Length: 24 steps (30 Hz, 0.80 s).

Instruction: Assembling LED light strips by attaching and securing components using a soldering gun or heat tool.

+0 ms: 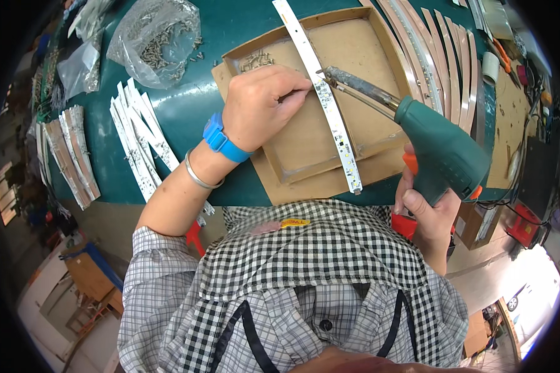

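LED circuit strip (334,122), narrow and white, lay slantwise across a shallow cardboard tray (382,56) on a green tabletop (196,105), its near end overhanging the tray's front edge. The tray's middle divider (350,133) seemed to prop it, leaving both long edges within our reach. Our left hand (261,93) was poised over the tray's left side, thumb and forefinger closed almost together at the strip's edge, probably to steady it or a tiny part; we could not tell whether anything was pinched between them. Our right hand (432,214) was wrapped around the handle of a green soldering gun (445,146), forefinger near its orange trigger (410,162), seemingly angled so that the metal tip (331,74) faced the left fingertips from the strip's other edge. Whether the tip touched the strip, we could not make out. Loose metal parts (255,60) sat in the tray's far left corner, presumably for easy picking. The strip looked flat and straight, dotted with yellowish squares, small black chips and dark specks, densest near its middle and plainer toward its far end
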Tool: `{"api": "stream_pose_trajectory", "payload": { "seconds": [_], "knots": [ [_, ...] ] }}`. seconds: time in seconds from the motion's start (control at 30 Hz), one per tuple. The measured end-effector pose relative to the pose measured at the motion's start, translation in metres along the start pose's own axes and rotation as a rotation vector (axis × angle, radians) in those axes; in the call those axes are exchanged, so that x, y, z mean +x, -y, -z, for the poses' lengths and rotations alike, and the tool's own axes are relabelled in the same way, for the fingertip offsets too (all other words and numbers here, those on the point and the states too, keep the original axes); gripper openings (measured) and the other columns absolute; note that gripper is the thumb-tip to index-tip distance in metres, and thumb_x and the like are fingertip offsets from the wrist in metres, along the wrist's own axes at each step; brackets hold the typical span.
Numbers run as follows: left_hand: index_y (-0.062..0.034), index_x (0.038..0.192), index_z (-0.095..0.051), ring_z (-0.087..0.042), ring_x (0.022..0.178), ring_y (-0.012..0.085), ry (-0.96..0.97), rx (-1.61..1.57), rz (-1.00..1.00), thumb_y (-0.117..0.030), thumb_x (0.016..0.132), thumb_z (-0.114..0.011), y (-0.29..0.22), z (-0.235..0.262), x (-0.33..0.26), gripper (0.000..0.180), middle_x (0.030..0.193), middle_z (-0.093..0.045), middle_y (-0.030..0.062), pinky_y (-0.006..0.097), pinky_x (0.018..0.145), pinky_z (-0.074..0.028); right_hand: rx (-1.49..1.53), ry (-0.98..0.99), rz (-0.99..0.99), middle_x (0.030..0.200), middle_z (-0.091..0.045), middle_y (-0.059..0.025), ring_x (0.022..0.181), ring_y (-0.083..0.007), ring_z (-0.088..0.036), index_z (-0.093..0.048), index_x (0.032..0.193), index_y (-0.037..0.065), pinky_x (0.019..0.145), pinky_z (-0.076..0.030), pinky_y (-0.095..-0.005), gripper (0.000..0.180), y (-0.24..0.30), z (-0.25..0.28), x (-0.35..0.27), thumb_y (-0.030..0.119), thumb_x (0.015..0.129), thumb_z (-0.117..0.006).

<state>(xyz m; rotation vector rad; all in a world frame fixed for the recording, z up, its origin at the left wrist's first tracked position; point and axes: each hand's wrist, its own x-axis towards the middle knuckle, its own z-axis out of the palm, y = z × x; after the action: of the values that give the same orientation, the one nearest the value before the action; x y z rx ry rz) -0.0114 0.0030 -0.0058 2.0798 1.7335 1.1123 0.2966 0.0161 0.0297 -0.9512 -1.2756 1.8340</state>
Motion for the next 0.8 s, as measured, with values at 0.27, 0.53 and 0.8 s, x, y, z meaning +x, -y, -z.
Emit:
{"api": "stream_pose_trajectory", "payload": {
  "seconds": [0.27,0.53,0.8],
  "knots": [
    [-0.0041,0.090,-0.074,-0.072,0.080,0.0214,-0.012,0.010,-0.015,0.001,0.075,-0.075,0.001,-0.001,-0.001,0.016,0.090,-0.074,0.0085,0.029,0.069,-0.058,-0.109,-0.076,-0.112,0.092,-0.059,-0.0160,0.055,-0.0177,-0.059,-0.049,0.125,-0.008,0.046,-0.047,-0.0267,0.063,0.003,-0.008,0.001,0.013,0.076,-0.082],
    [-0.0042,0.090,-0.073,-0.072,0.080,0.0232,-0.005,0.051,-0.086,0.002,0.073,-0.076,0.002,-0.002,-0.001,0.018,0.091,-0.074,0.0087,0.030,0.069,-0.058,-0.139,-0.007,-0.123,0.100,-0.065,-0.0170,0.067,-0.0162,-0.062,-0.050,0.127,-0.006,0.054,-0.054,-0.0256,0.055,0.001,0.006,-0.002,-0.001,0.079,-0.077],
    [-0.0043,0.090,-0.072,-0.071,0.079,0.0241,-0.041,0.067,-0.124,0.001,0.072,-0.076,0.001,-0.004,-0.001,0.019,0.090,-0.073,0.0087,0.031,0.068,-0.058,-0.015,0.027,-0.076,0.109,-0.062,-0.0204,0.071,-0.0188,-0.064,-0.049,0.128,-0.006,0.055,-0.055,-0.0266,0.059,-0.001,0.011,0.002,-0.004,0.077,-0.077]
  ]
}}
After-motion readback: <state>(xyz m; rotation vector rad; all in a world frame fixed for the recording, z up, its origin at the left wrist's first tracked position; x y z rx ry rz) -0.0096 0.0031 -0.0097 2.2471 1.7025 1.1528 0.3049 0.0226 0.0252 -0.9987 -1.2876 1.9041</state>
